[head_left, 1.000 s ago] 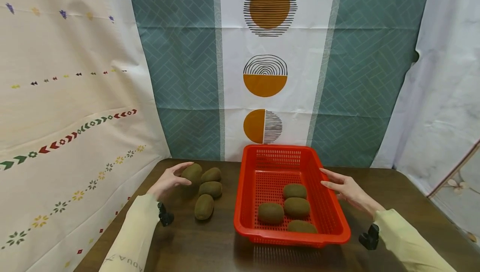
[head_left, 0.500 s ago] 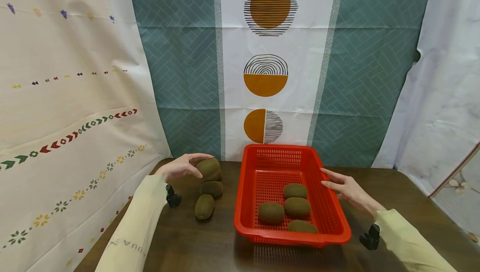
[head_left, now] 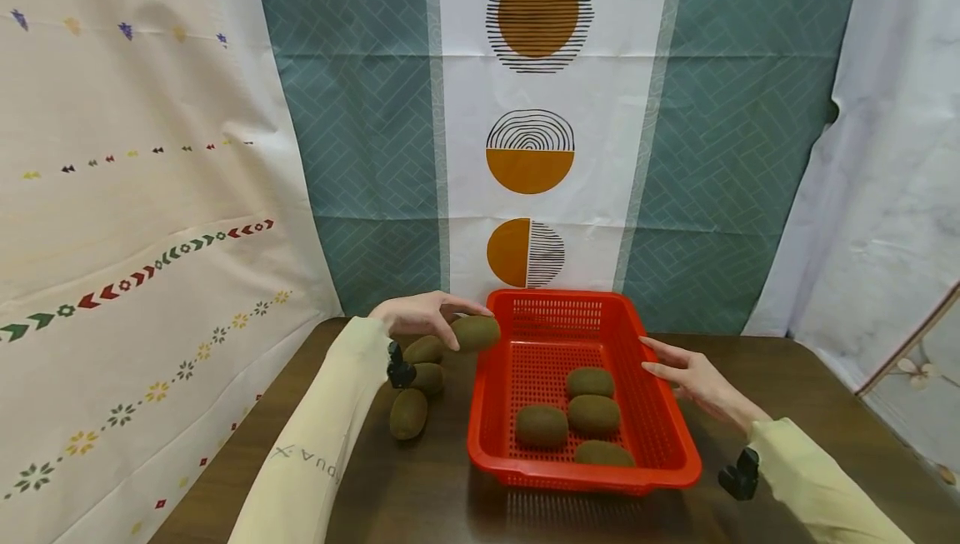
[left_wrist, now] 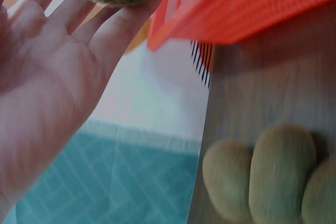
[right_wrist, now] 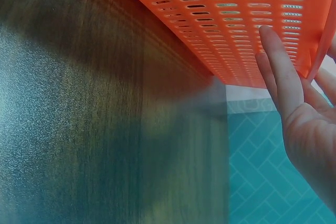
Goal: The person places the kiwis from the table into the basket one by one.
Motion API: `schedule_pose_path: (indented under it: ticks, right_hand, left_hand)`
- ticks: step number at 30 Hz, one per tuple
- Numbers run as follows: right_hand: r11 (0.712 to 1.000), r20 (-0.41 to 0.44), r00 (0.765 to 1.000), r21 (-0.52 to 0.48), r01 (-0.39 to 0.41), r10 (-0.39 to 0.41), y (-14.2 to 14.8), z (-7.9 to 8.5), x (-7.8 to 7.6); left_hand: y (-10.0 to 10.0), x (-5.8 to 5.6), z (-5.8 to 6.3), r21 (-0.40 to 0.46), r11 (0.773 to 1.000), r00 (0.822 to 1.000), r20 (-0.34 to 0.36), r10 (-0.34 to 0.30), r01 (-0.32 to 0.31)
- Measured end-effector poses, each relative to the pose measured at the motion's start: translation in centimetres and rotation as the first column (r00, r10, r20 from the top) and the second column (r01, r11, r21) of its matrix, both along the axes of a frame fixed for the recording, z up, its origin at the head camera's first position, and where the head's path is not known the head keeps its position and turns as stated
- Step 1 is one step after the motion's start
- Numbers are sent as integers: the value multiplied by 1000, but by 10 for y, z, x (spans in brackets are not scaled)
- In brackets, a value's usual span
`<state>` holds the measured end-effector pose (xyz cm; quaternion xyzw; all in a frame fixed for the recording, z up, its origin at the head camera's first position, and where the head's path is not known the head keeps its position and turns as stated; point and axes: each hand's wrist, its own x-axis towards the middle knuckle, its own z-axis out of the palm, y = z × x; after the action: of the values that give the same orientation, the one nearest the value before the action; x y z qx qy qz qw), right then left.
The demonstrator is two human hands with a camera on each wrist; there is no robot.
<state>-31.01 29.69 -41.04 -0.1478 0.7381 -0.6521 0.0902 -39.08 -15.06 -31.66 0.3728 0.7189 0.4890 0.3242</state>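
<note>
Here, left fingers (head_left: pixel 467 306) hold a kiwi (head_left: pixel 478 333) near the basket rim (head_left: pixel 480 402).

The right hand (right_wrist: pixel 303 116) holds the red basket (right_wrist: pixel 316 6) at its rim; beside are the brown wooden table (right_wrist: pixel 100 129) and a patterned teal cloth (right_wrist: pixel 262 156).

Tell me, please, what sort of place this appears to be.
It is probably a makeshift indoor tabletop workspace: patterned cloths hang behind and beside a dark wood-grain table, where a red basket stands with kiwis in and beside it.
</note>
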Motion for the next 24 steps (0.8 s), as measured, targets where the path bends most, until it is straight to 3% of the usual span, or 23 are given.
schedule_pose_path:
  ticks: [5,9,16,24]
  right_hand:
    - [1000,-8,1000,5,5,-5,4,0,1]
    - [1000,-7,1000,10,1,-1,5,-1,0]
    - [1000,-8,1000,27,11,-10,3,-2,-1]
    - [999,1,1000,32,26,-26,0,-1,-2]
  left_hand:
    - [39,-3,1,-35,995,995,26,-97,98]
    - [64,-5,-2,-44,991,992,28,-122,123]
    - [95,-9,-21,-40,988,984,104,-142,147]
    - [115,-14,-40,-45,983,970,178,-168,179]
